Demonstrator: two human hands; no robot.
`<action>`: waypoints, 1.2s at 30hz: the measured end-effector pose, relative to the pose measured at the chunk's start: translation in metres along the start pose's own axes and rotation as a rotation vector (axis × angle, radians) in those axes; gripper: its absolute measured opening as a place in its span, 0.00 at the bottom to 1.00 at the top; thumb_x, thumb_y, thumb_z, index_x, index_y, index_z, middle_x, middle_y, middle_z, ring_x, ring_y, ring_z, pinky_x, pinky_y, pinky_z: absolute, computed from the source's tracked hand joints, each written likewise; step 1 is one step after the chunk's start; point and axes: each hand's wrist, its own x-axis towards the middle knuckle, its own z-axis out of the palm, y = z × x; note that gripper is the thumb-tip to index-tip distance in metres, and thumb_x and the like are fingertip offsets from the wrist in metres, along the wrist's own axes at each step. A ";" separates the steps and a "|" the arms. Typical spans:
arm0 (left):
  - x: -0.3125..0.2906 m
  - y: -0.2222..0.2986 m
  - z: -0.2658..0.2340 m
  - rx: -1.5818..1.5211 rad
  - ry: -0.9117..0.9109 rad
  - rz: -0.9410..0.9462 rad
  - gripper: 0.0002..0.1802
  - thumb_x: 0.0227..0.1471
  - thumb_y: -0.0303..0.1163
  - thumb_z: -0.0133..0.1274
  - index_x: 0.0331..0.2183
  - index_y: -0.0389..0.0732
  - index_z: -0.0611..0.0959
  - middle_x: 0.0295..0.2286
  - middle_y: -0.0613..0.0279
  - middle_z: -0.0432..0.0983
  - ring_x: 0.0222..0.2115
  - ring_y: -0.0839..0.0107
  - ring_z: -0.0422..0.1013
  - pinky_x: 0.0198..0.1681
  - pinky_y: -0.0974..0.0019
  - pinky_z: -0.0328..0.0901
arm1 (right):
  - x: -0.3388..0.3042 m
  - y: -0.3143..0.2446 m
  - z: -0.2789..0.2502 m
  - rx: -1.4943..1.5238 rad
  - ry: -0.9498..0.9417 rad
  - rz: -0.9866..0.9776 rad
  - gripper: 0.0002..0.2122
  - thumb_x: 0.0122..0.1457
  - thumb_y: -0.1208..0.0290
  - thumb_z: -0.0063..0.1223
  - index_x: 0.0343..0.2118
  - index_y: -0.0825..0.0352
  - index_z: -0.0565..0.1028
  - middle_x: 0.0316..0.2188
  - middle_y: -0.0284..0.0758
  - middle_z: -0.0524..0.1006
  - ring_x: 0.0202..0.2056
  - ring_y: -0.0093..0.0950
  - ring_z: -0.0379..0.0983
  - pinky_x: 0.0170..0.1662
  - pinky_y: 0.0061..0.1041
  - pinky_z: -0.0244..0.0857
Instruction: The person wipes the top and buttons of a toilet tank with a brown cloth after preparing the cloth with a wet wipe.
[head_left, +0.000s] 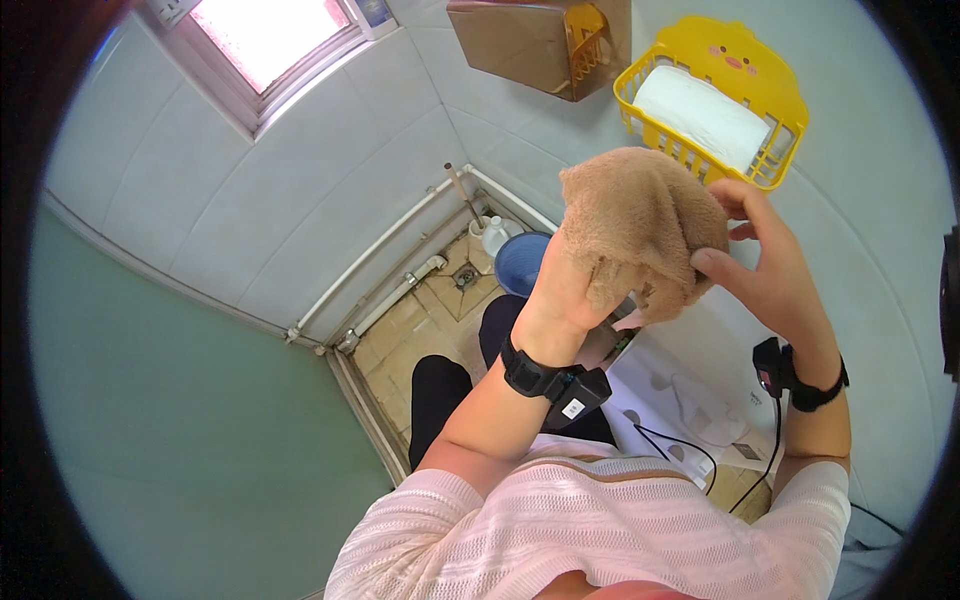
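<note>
A brown towel [640, 215], bunched and folded, is held up in front of me at the mirror-free tiled wall. My left hand [568, 285] supports it from the left and below; the cloth drapes over and hides most of its fingers. On the towel's right side, my right hand [755, 250] has its thumb on the cloth and its curled fingers at the edge, partly behind it. A black strap with a small box [560, 385] circles my left wrist, and another strap [815, 385] circles the right one, with a cable hanging from it.
A yellow wall basket [775, 85] holds a white roll [700, 115]. Left of it is a brown box [530, 45]. Below are a blue basin [520, 262], a white jug [497, 235], pipes [385, 310] and a floor drain [465, 277]. A window [265, 40] is at upper left.
</note>
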 end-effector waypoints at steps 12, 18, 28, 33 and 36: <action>0.004 0.001 -0.011 -0.444 -0.137 -0.474 0.37 0.61 0.55 0.32 0.56 0.31 0.64 0.52 0.49 0.67 0.53 0.59 0.65 0.55 0.53 0.60 | 0.005 0.011 0.003 0.699 0.070 0.427 0.15 0.59 0.64 0.55 0.44 0.68 0.73 0.37 0.31 0.76 0.38 0.17 0.71 0.42 0.17 0.65; 0.003 0.022 -0.013 -0.267 0.078 -0.233 0.17 0.58 0.29 0.48 0.49 0.33 0.72 0.43 0.56 0.74 0.44 0.68 0.72 0.48 0.67 0.67 | -0.002 0.013 0.010 0.605 -0.075 0.364 0.21 0.56 0.63 0.58 0.50 0.68 0.69 0.40 0.33 0.75 0.42 0.21 0.70 0.45 0.21 0.64; -0.008 0.042 0.024 0.210 -0.063 -0.212 0.15 0.51 0.24 0.56 0.42 0.36 0.75 0.35 0.65 0.74 0.35 0.78 0.70 0.39 0.73 0.66 | -0.008 0.008 0.030 0.232 -0.090 0.064 0.20 0.55 0.67 0.59 0.50 0.66 0.69 0.42 0.31 0.74 0.42 0.23 0.70 0.42 0.23 0.65; -0.006 0.033 0.006 0.082 -0.010 -0.272 0.07 0.55 0.24 0.51 0.38 0.38 0.76 0.31 0.68 0.72 0.31 0.80 0.68 0.35 0.73 0.66 | -0.006 0.028 0.026 0.603 -0.193 0.212 0.13 0.60 0.68 0.52 0.44 0.70 0.74 0.36 0.29 0.77 0.36 0.19 0.73 0.41 0.20 0.67; -0.008 0.032 0.003 0.074 -0.011 -0.276 0.10 0.53 0.22 0.49 0.40 0.37 0.75 0.31 0.67 0.72 0.33 0.80 0.68 0.37 0.73 0.66 | -0.004 0.031 0.024 0.583 -0.204 0.338 0.14 0.62 0.64 0.51 0.43 0.69 0.75 0.35 0.29 0.77 0.36 0.19 0.73 0.40 0.20 0.68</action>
